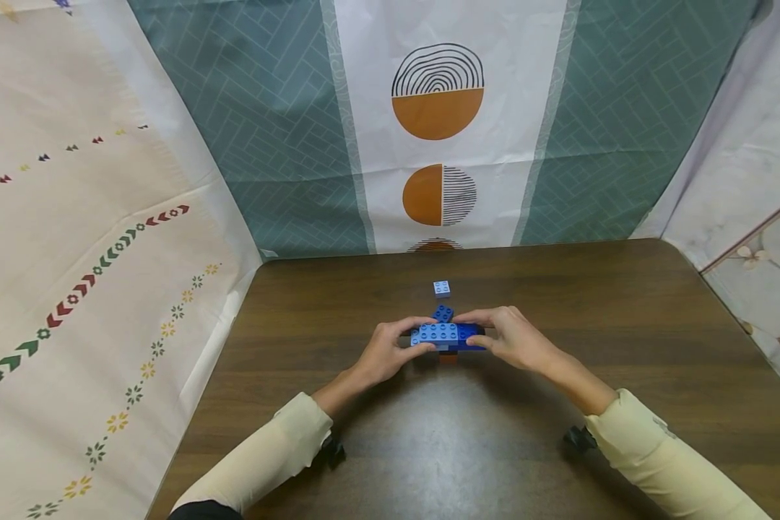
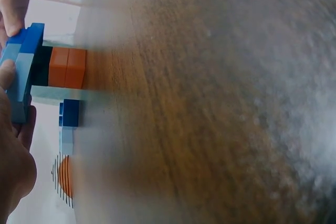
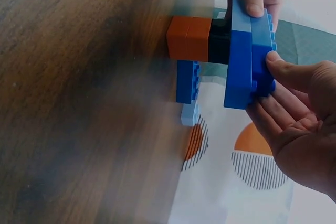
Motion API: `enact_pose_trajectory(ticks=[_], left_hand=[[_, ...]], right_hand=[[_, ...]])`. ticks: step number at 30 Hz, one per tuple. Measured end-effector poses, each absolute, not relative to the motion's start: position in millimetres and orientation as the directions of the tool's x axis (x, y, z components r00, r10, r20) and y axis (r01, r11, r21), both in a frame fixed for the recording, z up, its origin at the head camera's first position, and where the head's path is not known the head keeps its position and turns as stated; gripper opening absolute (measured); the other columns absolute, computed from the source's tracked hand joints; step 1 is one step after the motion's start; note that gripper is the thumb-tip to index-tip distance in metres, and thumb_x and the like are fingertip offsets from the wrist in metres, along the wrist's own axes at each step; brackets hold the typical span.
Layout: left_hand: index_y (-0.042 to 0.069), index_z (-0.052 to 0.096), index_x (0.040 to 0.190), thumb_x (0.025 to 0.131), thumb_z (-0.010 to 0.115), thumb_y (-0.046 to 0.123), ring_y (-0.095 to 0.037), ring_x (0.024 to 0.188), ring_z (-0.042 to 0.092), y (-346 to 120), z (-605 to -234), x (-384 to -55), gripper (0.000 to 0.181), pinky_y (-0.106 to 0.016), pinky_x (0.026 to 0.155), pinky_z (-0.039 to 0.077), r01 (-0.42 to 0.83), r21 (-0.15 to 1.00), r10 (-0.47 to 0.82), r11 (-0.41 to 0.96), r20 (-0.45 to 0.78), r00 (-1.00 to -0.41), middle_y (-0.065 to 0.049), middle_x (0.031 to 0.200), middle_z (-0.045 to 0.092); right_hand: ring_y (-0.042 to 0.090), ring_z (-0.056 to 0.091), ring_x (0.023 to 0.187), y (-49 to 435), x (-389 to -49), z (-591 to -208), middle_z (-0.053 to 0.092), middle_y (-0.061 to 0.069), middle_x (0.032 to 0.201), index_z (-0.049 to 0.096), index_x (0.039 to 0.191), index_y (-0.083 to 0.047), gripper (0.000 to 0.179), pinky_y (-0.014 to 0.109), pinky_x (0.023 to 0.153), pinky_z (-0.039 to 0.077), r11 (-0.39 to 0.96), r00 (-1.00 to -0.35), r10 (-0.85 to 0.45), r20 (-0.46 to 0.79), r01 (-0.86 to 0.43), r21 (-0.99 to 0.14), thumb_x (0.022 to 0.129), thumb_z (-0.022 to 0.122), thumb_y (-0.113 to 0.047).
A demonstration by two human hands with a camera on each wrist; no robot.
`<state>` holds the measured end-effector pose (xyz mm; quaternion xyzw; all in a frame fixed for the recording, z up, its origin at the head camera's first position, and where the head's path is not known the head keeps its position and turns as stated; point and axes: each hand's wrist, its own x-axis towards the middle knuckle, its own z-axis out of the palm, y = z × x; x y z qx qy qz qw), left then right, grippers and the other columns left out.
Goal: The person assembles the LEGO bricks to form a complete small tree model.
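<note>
A tower of toy building bricks stands on the table, with two stacked orange bricks [image 3: 198, 38] at its foot and a dark brick [image 3: 219, 41] above them. Across the top lie two wider layers of light blue bricks [image 1: 438, 333] and dark blue bricks [image 3: 239, 72]. My left hand [image 1: 388, 352] pinches the light blue end between thumb and fingers. At the dark blue end, my right hand [image 1: 518, 341] grips with its thumb on the near side and its fingers on the far side. Studs show on the upper layer; the head view mostly hides the dark brick.
Just behind the tower lies a loose dark blue brick [image 1: 443, 313], and farther back a small pale blue brick [image 1: 441, 289]. The brown wooden table [image 1: 338, 289] ends at a patterned cloth [image 1: 299, 144] hanging behind it. More cloth hangs at both sides.
</note>
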<state>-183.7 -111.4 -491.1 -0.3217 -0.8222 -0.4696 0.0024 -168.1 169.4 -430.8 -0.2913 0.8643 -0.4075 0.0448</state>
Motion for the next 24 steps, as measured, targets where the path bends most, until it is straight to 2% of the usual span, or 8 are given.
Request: enact_pose_trajectory(ticks=[15, 24], left_hand=[[0.015, 0.07, 0.138, 0.097, 0.081, 0.02, -0.015, 0.113, 0.072, -110.5, -496.1, -185.7, 0.042, -0.039, 0.097, 0.059, 0.558, 0.76, 0.514, 0.334, 0.349, -0.784, -0.006, 0.132, 0.073], [0.015, 0.071, 0.139, 0.096, 0.082, 0.02, -0.013, 0.113, 0.072, -108.7, -496.8, -185.6, 0.045, -0.035, 0.095, 0.059, 0.593, 0.729, 0.509, 0.342, 0.387, -0.769, -0.005, 0.132, 0.074]], right_hand=[[0.04, 0.069, 0.122, 174.8, -175.8, -438.2, 0.07, 0.021, 0.134, 0.072, 0.134, -0.001, 0.042, 0.061, 0.099, 0.053, 0.456, -0.828, -0.545, 0.134, -0.427, -0.781, 0.093, 0.081, -0.003], [0.037, 0.069, 0.122, 177.8, -179.1, -447.8, 0.072, 0.018, 0.131, 0.074, 0.133, -0.004, 0.04, 0.057, 0.101, 0.054, 0.424, -0.832, -0.535, 0.148, -0.416, -0.804, 0.094, 0.082, -0.007]])
